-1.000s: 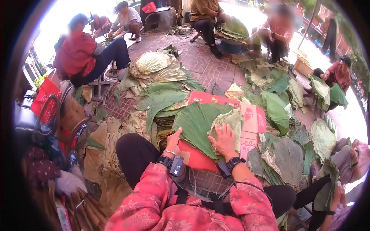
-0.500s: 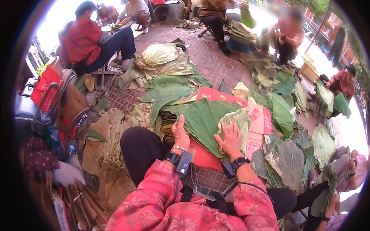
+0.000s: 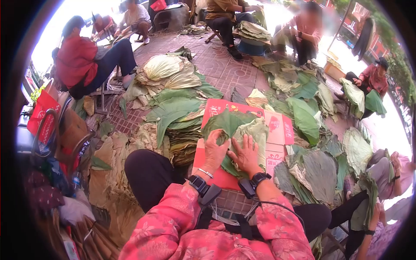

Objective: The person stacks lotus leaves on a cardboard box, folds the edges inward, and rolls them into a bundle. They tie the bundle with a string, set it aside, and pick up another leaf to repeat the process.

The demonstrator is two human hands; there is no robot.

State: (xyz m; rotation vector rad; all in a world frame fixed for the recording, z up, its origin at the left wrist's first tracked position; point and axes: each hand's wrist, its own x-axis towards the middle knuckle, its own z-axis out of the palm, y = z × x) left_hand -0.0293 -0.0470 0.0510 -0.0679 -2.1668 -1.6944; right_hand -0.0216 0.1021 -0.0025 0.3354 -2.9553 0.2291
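- My left hand (image 3: 215,151): fingers curled, pinching the turned-over left edge of a broad green, thin-ribbed leaf (image 3: 225,120).
- My right hand (image 3: 245,154): fingers spread, laid flat on a pale grey-green, wrinkled leaf (image 3: 258,132); nothing clasped.
- Both leaves lie overlapping on a flat red-and-pink printed cardboard sheet (image 3: 207,169) before my lap; my hands hide part of the fold.
- Black wrist-worn devices (image 3: 209,194) overhang the sheet's near edge; a thin black cable (image 3: 284,206) trails along my right sleeve.
- Left of the sheet, close by: a layered stack of brownish dried leaves (image 3: 184,145), large green leaves (image 3: 177,106) beyond it.
- Farther out: a mound of pale, fan-shaped leaves (image 3: 162,69) on reddish patterned paving (image 3: 216,71).
- Right side: grey-green flat leaves (image 3: 320,175) crowd up near the cardboard; a bright green folded leaf (image 3: 303,119) behind them.
- Far left: a red bag with white patterning (image 3: 43,113). Far side: a blue round basin (image 3: 252,47) with leaves on top, seated people around.
- Writing: pale characters on the cardboard's red right panel, outlined characters with a bow drawing on the pink; too blurred to read.
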